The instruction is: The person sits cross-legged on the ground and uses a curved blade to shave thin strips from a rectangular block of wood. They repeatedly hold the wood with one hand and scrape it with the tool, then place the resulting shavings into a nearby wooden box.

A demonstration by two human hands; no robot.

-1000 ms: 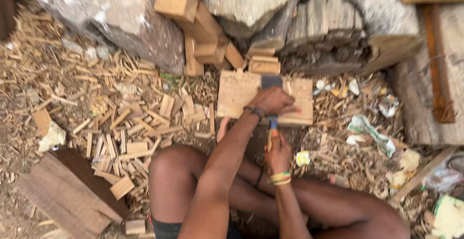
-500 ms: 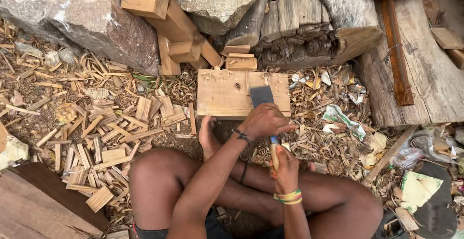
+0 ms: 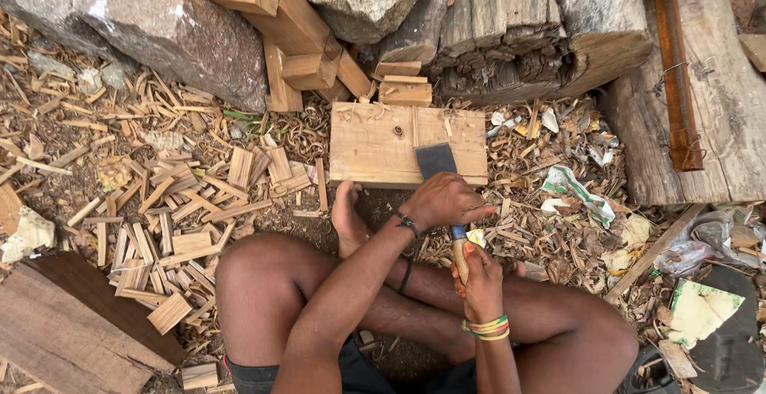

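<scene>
The wooden handle of a chisel (image 3: pixel 456 226) is gripped by the right hand (image 3: pixel 479 278), fingers wrapped tight around it. The shaft is clasped by the left hand (image 3: pixel 443 201), closed over it just above. The dark blade is laid flat on a board (image 3: pixel 375 147) near its near edge. Wood chips (image 3: pixel 183 202) are scattered left of it, and blocks (image 3: pixel 303 39) are stacked beyond.

A single head-worn camera looks steeply down, close over the seated person's lap, rocks (image 3: pixel 144 35) at twelve o'clock.
</scene>
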